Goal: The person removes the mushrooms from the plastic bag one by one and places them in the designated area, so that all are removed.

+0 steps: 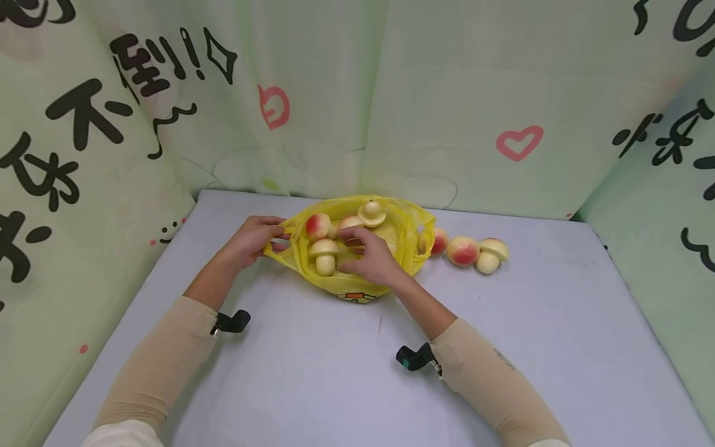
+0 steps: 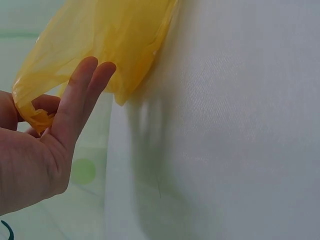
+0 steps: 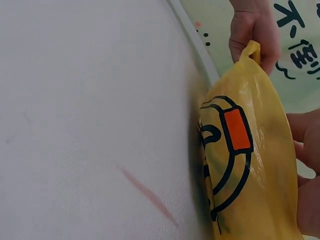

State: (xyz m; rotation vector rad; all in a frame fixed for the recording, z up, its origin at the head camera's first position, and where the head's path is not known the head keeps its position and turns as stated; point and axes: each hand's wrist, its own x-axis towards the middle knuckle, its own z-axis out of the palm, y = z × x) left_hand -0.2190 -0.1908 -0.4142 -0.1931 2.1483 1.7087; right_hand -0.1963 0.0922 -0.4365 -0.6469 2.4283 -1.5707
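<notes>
A yellow plastic bag [image 1: 341, 287] lies with its mouth spread on the table, a cartoon print on its near side. My left hand [image 1: 258, 239] grips the bag's left handle; in the left wrist view, the handle loops between thumb and fingers while two fingers of that hand [image 2: 60, 125] point outward. Over the bag's mouth is my right hand [image 1: 371, 256], fingers bent and thumb apart, nothing visible between them. Several toy mushrooms lie in the bag: a red-capped one [image 1: 318, 226], a cream one [image 1: 324, 256], an upturned one [image 1: 372, 213], and one partly behind the right fingers [image 1: 350, 222].
Right of the bag, a red-topped mushroom [image 1: 463, 251] and a cream-stemmed mushroom [image 1: 490, 256] lie on the table [image 1: 313, 372]. Another mushroom [image 1: 440, 241] is partly hidden behind the bag's right handle. A printed curtain [image 1: 436, 93] stands close behind the table's far edge.
</notes>
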